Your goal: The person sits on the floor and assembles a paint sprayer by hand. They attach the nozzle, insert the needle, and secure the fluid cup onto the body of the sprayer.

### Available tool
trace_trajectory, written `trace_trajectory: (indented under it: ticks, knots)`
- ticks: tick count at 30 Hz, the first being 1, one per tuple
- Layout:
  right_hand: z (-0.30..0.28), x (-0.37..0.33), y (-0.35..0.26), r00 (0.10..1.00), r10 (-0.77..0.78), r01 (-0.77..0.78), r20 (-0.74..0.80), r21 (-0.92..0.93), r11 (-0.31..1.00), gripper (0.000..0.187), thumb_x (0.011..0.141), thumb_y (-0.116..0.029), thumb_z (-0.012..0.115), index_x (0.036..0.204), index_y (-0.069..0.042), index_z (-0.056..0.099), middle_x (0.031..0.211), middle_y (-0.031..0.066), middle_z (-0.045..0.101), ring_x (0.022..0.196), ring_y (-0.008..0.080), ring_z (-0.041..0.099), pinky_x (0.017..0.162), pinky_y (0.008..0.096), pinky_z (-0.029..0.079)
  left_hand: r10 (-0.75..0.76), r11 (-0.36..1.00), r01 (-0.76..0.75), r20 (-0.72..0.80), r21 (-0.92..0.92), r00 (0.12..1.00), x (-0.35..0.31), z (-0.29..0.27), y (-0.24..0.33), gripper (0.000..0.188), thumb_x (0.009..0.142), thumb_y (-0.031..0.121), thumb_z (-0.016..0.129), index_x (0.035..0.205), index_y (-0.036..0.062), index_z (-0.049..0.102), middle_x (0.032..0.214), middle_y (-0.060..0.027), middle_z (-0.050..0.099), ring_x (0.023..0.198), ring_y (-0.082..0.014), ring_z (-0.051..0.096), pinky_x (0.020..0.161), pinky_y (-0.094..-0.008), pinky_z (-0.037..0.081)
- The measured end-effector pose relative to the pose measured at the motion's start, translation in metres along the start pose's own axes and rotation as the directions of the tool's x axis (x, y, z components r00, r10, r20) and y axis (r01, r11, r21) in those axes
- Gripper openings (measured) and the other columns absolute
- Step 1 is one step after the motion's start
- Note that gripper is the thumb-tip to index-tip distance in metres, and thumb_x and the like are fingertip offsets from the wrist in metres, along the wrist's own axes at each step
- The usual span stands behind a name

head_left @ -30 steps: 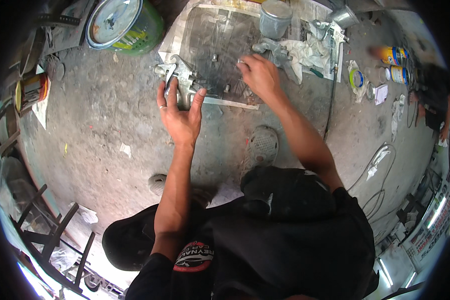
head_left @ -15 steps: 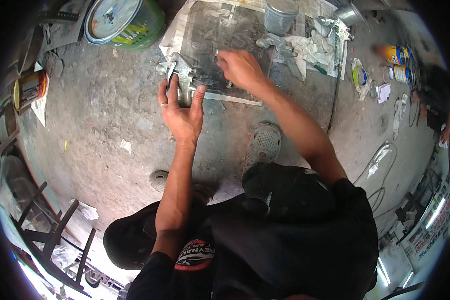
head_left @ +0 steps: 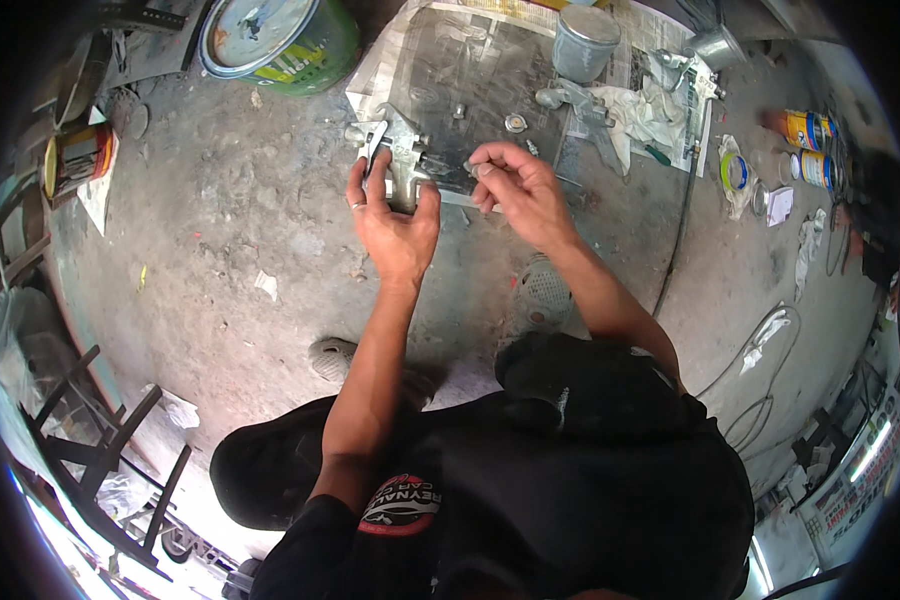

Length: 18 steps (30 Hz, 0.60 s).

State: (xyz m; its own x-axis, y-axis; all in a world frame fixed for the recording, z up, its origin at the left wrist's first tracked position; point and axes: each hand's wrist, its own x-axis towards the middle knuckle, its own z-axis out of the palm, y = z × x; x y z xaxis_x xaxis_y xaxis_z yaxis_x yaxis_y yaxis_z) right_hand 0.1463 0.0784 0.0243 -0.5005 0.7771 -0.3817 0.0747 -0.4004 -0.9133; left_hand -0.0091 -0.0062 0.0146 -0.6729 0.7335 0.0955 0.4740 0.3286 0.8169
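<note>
My left hand (head_left: 398, 232) is closed around a silver metal spray gun (head_left: 402, 138), holding it at the near left edge of the newspaper. Just right of it, my right hand (head_left: 526, 196) has thumb and forefinger pinched on a small metal part (head_left: 471, 169), too small to name. That part is close to the gun's right side. Beyond my hands a round silver cap (head_left: 515, 123) and a small metal fitting (head_left: 459, 111) lie on dark-stained newspaper (head_left: 390, 65). A second spray gun (head_left: 582, 108) rests beside a crumpled white cloth (head_left: 650, 112).
A lidded grey metal cup (head_left: 585, 48) stands at the back, and another metal cup (head_left: 718, 48) farther right. A large green bucket (head_left: 315, 60) is at the far left. Paint cans (head_left: 808, 130) stand on the right. A thin dark hose (head_left: 680, 235) runs across the concrete floor.
My right hand has come back from over the newspaper toward the gun, now pinching a small part. The round cap it covered shows. My left hand keeps its hold; the whole view has shifted slightly.
</note>
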Motion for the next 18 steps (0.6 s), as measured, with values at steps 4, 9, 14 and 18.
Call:
trace_trajectory:
  ticks: [4, 9, 14, 18]
  knots:
    - [0.010, -0.008, -0.011, 0.997, -0.057, 0.047, 0.048, 0.189, 0.981, 0.019, 0.099, -0.009, 0.064, 0.116, -0.003, 0.063, 0.087, 0.0053, 0.066, 0.073, 0.0100, 0.064, 0.064, 0.0246, 0.052, -0.090, 0.990, 0.090, 0.007, -0.111, 0.996, 0.000, -0.001, 0.003, 0.053, 0.079, 0.015, 0.076, 0.130, 0.0063, 0.063, 0.140, -0.0237, 0.048, 0.113, -0.0366, 0.062, 0.091, -0.0408, 0.052]
    - [0.015, -0.017, -0.007, 0.972, -0.233, 0.229, -0.037, -0.081, 0.970, 0.027, 0.098, -0.006, 0.065, 0.124, -0.002, 0.060, 0.096, 0.0064, 0.069, 0.084, 0.0119, 0.068, 0.074, 0.0255, 0.055, 0.048, 0.999, -0.048, -0.008, -0.011, 0.999, -0.001, 0.000, -0.003, 0.054, 0.079, 0.015, 0.079, 0.130, 0.0056, 0.064, 0.136, -0.0253, 0.052, 0.113, -0.0399, 0.062, 0.094, -0.0434, 0.051]
    - [0.016, -0.019, -0.007, 0.974, -0.213, 0.200, -0.077, -0.151, 0.968, 0.027, 0.098, -0.004, 0.066, 0.123, -0.001, 0.060, 0.099, 0.0066, 0.071, 0.089, 0.0111, 0.069, 0.077, 0.0248, 0.055, 0.075, 0.996, -0.075, -0.013, 0.046, 0.997, -0.003, -0.002, 0.005, 0.055, 0.079, 0.016, 0.081, 0.130, 0.0061, 0.065, 0.134, -0.0267, 0.054, 0.116, -0.0433, 0.060, 0.096, -0.0457, 0.050]
    - [0.014, -0.019, -0.001, 0.969, -0.235, 0.212, -0.074, -0.235, 0.949, 0.024, 0.097, -0.002, 0.067, 0.120, 0.000, 0.063, 0.097, 0.0057, 0.072, 0.088, 0.0089, 0.068, 0.077, 0.0232, 0.055, 0.105, 0.993, -0.104, -0.012, 0.063, 0.994, -0.006, -0.003, 0.011, 0.055, 0.079, 0.016, 0.081, 0.130, 0.0067, 0.065, 0.135, -0.0263, 0.053, 0.116, -0.0437, 0.060, 0.096, -0.0460, 0.050]
